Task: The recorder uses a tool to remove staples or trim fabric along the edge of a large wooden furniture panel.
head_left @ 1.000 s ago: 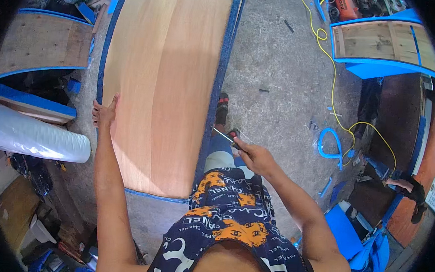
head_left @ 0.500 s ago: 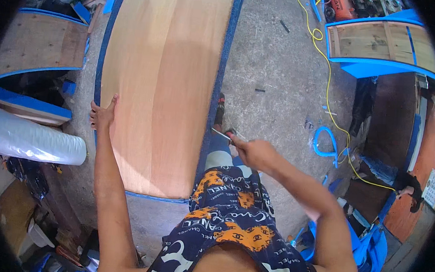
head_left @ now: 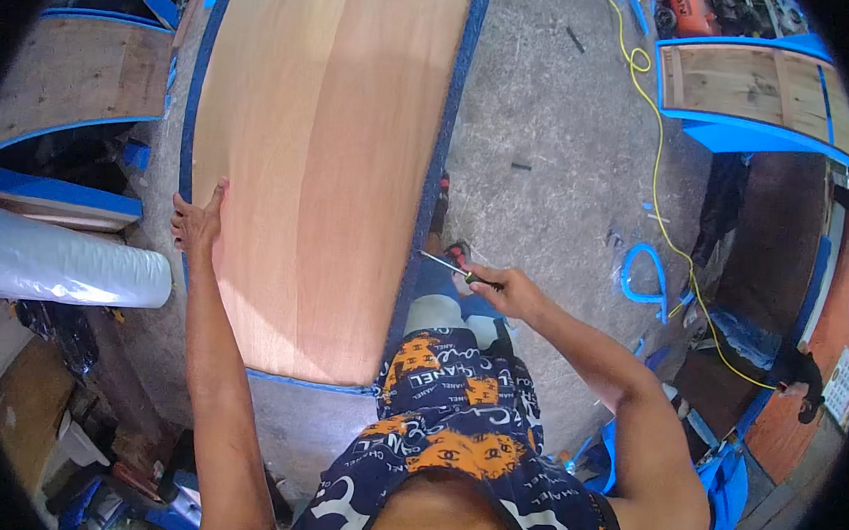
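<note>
A long plywood panel (head_left: 354,144) with dark blue fabric along its edges lies before me. On its left edge, my left hand (head_left: 197,222) grips the border, thumb on the wood and fingers over the outer side. My right hand (head_left: 508,294) is closed around the dark handle of a screwdriver (head_left: 444,262). The thin metal shaft points left, its tip at the fabric on the panel's right edge; whether it goes under the fabric cannot be made out.
A roll of clear plastic wrap (head_left: 75,260) lies at the left, near blue-edged wooden frames (head_left: 76,79). To the right, a yellow hose (head_left: 659,172) runs along the concrete floor past a loop of blue strip (head_left: 628,273). Another blue-edged panel (head_left: 737,85) stands at the far right.
My right hand has shifted slightly right and turned, so the screwdriver's handle now shows. The tip stays at the panel's right edge. My left hand keeps its hold; the view has shifted a little.
</note>
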